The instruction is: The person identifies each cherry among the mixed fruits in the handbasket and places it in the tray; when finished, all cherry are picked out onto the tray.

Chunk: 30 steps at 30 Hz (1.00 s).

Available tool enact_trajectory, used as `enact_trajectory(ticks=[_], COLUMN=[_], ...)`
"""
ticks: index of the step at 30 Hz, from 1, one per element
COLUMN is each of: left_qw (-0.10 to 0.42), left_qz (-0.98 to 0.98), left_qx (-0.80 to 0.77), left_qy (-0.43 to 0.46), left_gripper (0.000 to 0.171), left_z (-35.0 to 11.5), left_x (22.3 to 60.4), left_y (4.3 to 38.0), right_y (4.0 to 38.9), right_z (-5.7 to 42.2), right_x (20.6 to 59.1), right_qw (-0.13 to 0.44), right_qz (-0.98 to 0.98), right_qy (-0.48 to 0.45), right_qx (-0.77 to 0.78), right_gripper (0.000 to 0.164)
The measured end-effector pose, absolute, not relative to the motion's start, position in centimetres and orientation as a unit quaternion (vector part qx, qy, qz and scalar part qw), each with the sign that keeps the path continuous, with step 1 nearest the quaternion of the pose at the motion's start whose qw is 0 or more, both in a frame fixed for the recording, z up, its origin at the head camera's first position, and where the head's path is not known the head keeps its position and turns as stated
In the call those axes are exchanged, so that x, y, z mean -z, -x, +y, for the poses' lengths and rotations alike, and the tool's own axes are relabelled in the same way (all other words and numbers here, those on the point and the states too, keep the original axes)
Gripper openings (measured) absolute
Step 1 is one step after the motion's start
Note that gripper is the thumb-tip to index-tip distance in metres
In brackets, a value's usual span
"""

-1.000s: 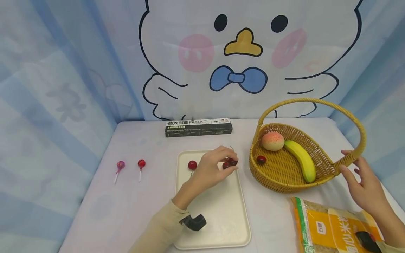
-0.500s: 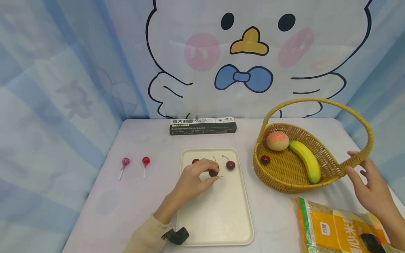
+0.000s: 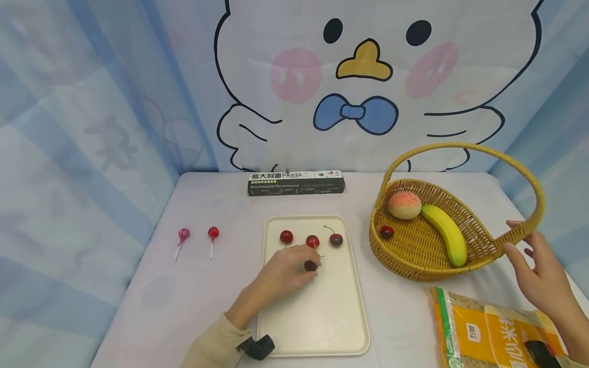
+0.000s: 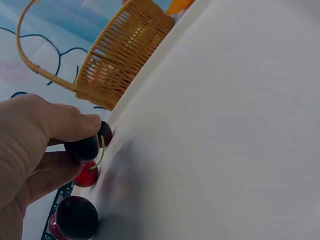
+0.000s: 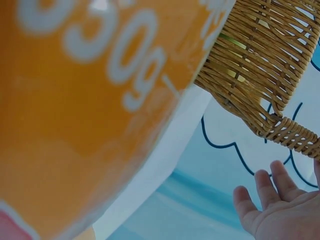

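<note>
My left hand (image 3: 287, 271) pinches a dark cherry (image 3: 311, 266) between thumb and fingers, low over the cream tray (image 3: 317, 327). In the left wrist view the held dark cherry (image 4: 82, 148) shows between the fingertips. Toward the tray's far end lie a red cherry (image 3: 286, 236), another red cherry (image 3: 312, 241) and a dark cherry (image 3: 336, 239) with its green stem up. At the right, my right hand (image 3: 538, 266) holds the base of the wicker basket's (image 3: 414, 273) handle between thumb and forefinger. Its other fingers (image 5: 267, 187) spread loosely in the right wrist view.
Inside the basket sit a peach (image 3: 404, 205), a banana (image 3: 445, 235) and a cherry (image 3: 387, 232). A yellow grain bag (image 3: 497, 327) lies under the right forearm. Two lollipops (image 3: 184, 234) lie left of the tray; a pasta box (image 3: 296, 184) stands behind it.
My left hand has come from the tray's far right toward its middle and then nearer to me, with the dark cherry held. My right hand stays at the basket handle. The view shifted slightly.
</note>
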<state>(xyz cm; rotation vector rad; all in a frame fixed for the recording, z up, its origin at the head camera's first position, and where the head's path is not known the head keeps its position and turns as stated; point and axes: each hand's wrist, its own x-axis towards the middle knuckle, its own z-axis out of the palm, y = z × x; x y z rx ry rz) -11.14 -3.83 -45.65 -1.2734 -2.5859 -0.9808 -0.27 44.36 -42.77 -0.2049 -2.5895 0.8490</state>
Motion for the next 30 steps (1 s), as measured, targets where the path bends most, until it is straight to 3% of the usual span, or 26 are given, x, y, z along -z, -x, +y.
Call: enact_trajectory(ticks=[9,17,30], left_qw=[0.002,-0.020,-0.014], left_qz=[-0.874,-0.883,-0.886], left_qx=[0.254,0.246,0.245], left_qy=[0.415,0.400,0.392], left_gripper=[0.013,0.020,0.029], left_z=[-3.2,-2.9,-2.4], left_x=[46.2,45.9,45.9], left_y=[11.1,10.9,10.9], right_y=[0.2,0.2,0.3], right_z=[44.6,44.6,44.4], right_x=[43.0,42.9,42.8], right_qw=[0.204,0.207,0.203], right_qz=[-0.929,-0.929,-0.928], right_qy=[0.073,0.072,0.074], right_qx=[-0.299,-0.298,-0.303], right_gripper=[0.055,0.055,0.054])
